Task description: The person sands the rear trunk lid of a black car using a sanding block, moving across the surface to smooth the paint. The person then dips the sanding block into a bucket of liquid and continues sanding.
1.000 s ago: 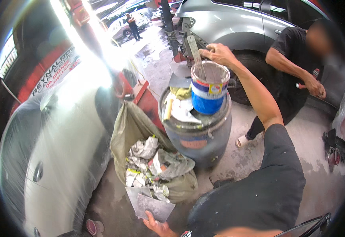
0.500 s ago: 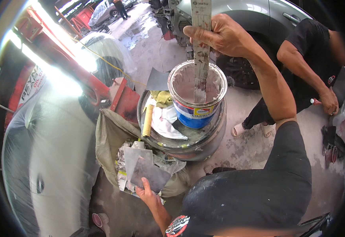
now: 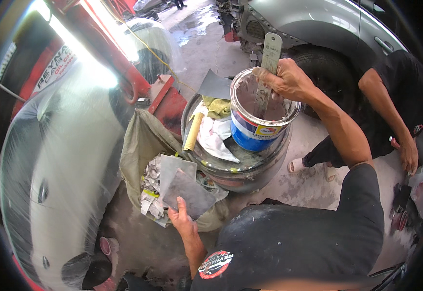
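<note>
My right hand (image 3: 289, 80) grips the upper part of a flat metal mixing stick (image 3: 271, 51) with a hole near its top. The stick's lower part stands inside an open paint can (image 3: 257, 133) with a blue lower half and pale pinkish-grey smears inside its wall and rim. How deep the tip reaches, I cannot tell. Low on the left, my left hand (image 3: 184, 220) holds a dark grey flat plate (image 3: 192, 191), thumb on top. A lighter grey plate (image 3: 175, 167) lies behind it, seemingly in the same grip.
The can rests on a drum (image 3: 211, 162) with a white cloth (image 3: 214, 138), yellow roll (image 3: 193, 131), yellowish rag (image 3: 217, 107) and grey sheet (image 3: 215, 86). A sack (image 3: 143, 131) holds scrap paper. Plastic covers a car (image 3: 61, 194) at left. A person (image 3: 391, 106) crouches by a silver car (image 3: 308, 22).
My right hand has come down, lowering the mixing stick deeper into the can. The left hand keeps hold of the plates. The whole view has shifted slightly.
</note>
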Demonstrator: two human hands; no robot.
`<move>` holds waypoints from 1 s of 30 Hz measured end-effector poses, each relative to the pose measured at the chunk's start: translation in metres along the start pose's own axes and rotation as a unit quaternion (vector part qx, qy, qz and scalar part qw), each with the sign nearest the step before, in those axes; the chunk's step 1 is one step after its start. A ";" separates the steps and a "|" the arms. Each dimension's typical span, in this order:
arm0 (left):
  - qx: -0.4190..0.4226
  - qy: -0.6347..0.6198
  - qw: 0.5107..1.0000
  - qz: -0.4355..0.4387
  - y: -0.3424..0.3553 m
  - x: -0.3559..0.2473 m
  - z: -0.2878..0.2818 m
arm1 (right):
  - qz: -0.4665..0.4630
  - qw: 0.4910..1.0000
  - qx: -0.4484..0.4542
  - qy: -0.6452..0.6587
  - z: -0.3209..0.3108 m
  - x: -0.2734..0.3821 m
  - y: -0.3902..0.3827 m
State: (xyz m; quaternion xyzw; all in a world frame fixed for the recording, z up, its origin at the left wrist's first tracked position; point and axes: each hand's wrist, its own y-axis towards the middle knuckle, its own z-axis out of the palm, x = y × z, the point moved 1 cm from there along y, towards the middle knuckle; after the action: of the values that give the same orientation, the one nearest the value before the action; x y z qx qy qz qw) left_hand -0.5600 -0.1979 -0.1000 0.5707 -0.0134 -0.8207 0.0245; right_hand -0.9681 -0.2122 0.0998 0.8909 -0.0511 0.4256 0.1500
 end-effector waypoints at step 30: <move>0.063 -0.159 0.984 -0.046 0.077 -0.059 0.152 | -0.081 0.890 -0.382 0.236 -0.154 -0.027 -0.076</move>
State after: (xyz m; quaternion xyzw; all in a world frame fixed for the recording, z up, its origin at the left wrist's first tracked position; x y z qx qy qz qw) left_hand -0.6797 -0.2720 0.0121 0.4331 -0.0431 -0.8988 -0.0517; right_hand -1.0835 -0.0936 0.1534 0.6392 -0.1007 0.5572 0.5204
